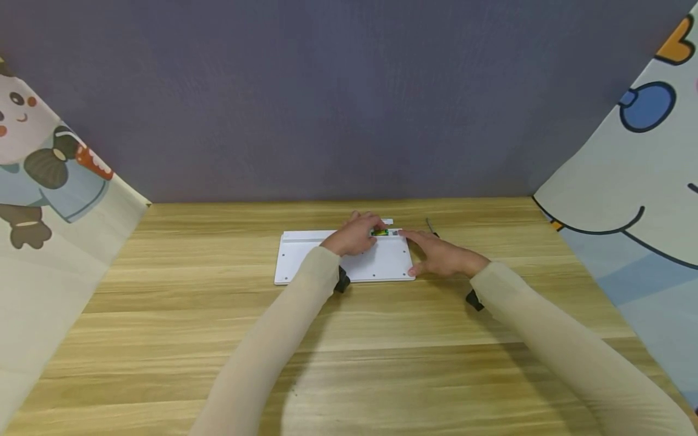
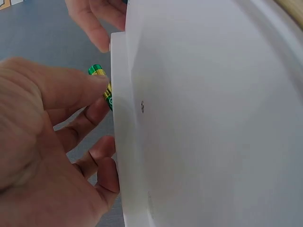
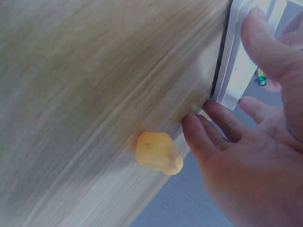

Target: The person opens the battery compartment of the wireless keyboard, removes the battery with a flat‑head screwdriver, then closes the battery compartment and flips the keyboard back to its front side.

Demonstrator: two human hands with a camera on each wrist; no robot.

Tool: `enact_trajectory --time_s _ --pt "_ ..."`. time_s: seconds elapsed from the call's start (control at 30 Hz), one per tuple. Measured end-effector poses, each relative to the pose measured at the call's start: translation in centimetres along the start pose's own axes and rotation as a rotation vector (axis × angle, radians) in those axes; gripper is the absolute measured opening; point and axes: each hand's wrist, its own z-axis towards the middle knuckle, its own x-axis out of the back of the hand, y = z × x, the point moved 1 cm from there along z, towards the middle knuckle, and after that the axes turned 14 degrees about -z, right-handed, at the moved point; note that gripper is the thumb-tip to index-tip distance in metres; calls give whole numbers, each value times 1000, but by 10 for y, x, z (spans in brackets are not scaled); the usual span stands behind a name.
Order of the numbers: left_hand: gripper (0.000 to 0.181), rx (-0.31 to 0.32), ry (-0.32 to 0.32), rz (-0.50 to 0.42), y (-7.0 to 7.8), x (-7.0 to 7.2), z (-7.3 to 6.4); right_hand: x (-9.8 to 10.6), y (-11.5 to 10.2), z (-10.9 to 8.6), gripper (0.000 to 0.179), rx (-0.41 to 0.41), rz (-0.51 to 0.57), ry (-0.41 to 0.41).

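A white keyboard (image 1: 305,257) lies underside up on the table, with small screws and a raised bar along its far edge. My left hand (image 1: 355,235) is over this bar and pinches a green and yellow battery (image 2: 96,70) between thumb and fingers, close to the bar's edge. Part of the battery is hidden behind the bar in the left wrist view. My right hand (image 1: 439,254) spreads around the keyboard's right end. Its thumb rests near the near corner, and the other fingers touch the far corner.
Behind the keyboard lies a small white piece (image 1: 387,221). A thin tool (image 1: 431,226) lies right of it, beyond the right hand. An orange lump (image 3: 157,152) shows on the wooden table (image 1: 180,315) in the right wrist view. A grey panel (image 1: 338,103) stands along the table's far edge.
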Motion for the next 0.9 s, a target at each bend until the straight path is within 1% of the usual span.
enact_trajectory --time_s 0.2,0.43,0.53,0.73,0.83,0.9 --pt "25 -4 33 -1 1 -1 2 -1 2 0 95 1 2 -6" --pt "19 23 114 6 2 -7 5 0 2 0 95 -2 2 -7" --pt "16 34 139 0 3 -9 6 -1 2 0 94 -2 5 -5" --pt "11 51 145 17 6 -11 8 -1 1 0 94 -3 13 -6" --pt "11 40 143 36 6 -12 10 -2 1 0 94 -9 14 -5" --pt "12 18 139 50 5 -12 11 -2 0 0 94 -12 14 -6"
